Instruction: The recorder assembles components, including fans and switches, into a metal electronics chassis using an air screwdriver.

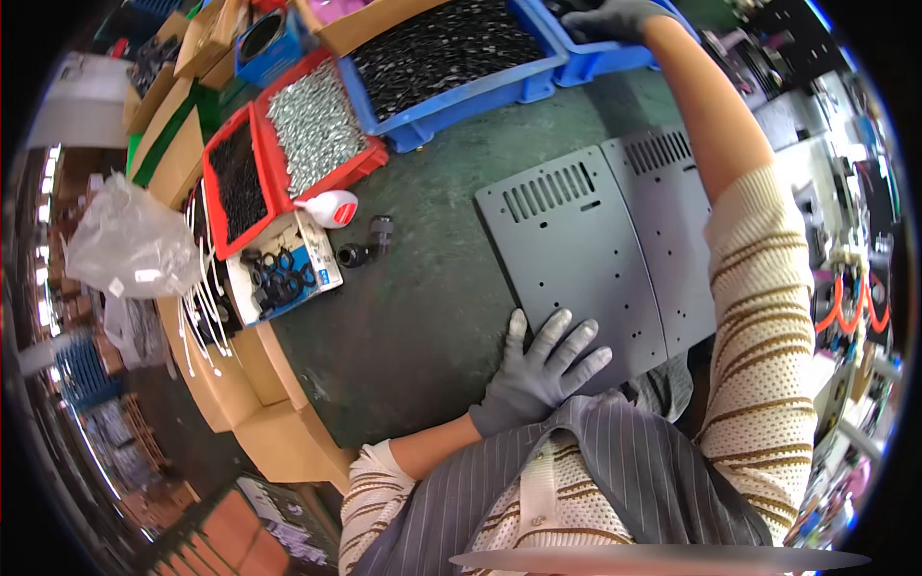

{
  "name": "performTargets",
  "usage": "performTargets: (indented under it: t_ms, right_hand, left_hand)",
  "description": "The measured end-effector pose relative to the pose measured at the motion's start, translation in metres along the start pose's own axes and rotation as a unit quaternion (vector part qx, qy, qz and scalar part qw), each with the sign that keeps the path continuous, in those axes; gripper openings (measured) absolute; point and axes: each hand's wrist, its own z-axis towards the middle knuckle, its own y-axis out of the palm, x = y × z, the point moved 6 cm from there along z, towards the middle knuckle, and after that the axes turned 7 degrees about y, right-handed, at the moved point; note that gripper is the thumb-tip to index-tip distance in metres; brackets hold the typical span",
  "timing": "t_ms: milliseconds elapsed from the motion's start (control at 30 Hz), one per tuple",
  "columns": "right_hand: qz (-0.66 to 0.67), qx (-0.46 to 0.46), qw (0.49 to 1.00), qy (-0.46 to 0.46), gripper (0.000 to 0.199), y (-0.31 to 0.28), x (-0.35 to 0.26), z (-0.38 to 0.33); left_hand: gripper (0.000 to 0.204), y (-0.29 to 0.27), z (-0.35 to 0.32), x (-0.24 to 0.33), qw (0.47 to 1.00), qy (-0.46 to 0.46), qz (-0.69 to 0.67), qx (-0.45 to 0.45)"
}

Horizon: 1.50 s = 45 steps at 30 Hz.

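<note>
A person in a cream knit top with brown stripes stands at a dark green worktable (413, 317). The left hand (543, 370), in a grey work glove, lies flat with fingers spread apart on the near corner of a flat grey sheet-metal panel (576, 259), pressing it to the table rather than gripping it. The right hand (615, 19), also grey-gloved, reaches far forward into a blue plastic bin (615, 60) at the table's back edge. Its fingers curl downward into the bin, and I cannot tell whether they are closed on anything.

The panel is matte grey and roughly rectangular, with a row of ventilation slots along the edge farthest from the left fingertips and small drilled holes scattered across its face. A second matching grey panel (672, 230) lies beside it, partly tucked under, toward the right arm.

To do this well, I judge the left palm should keep steady flat pressure so the panel cannot slide while the other arm stretches.

Beyond the left fingertips sits a larger blue bin of small dark parts (451, 53), with red trays of silver screws (317, 125) and black screws (238, 187) further left, near a small white bottle (331, 208).
</note>
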Motion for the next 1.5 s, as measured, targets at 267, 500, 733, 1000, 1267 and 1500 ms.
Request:
performTargets:
  t_ms: [267,500,733,1000,1267,1500]
  right_hand:
    - [0.011,-0.032,0.990,-0.137,0.095,0.020,0.011,0.020]
    - [0.080,-0.070,0.986,-0.127,0.087,0.018,0.005,0.034]
    - [0.169,-0.128,0.964,-0.162,0.090,0.029,0.010,0.051]
    - [0.182,-0.090,0.957,-0.210,0.094,0.028,0.010,0.045]
    - [0.364,-0.173,0.899,-0.174,0.068,0.040,0.012,0.056]
    - [0.275,-0.098,0.941,-0.170,0.044,0.014,0.011,0.043]
  left_hand:
    - [0.039,0.000,-0.001,0.000,0.997,-0.022,-0.037,0.062]
    - [0.050,0.009,-0.007,0.005,0.992,-0.014,-0.125,0.009]
    - [0.053,0.009,-0.005,0.004,0.994,-0.001,-0.113,0.011]
    - [0.055,0.008,-0.006,0.004,0.992,0.004,-0.126,0.009]
    - [0.052,0.008,-0.004,0.003,0.992,-0.002,-0.124,0.007]
    - [0.049,0.006,-0.004,0.004,0.996,-0.003,-0.091,0.010]
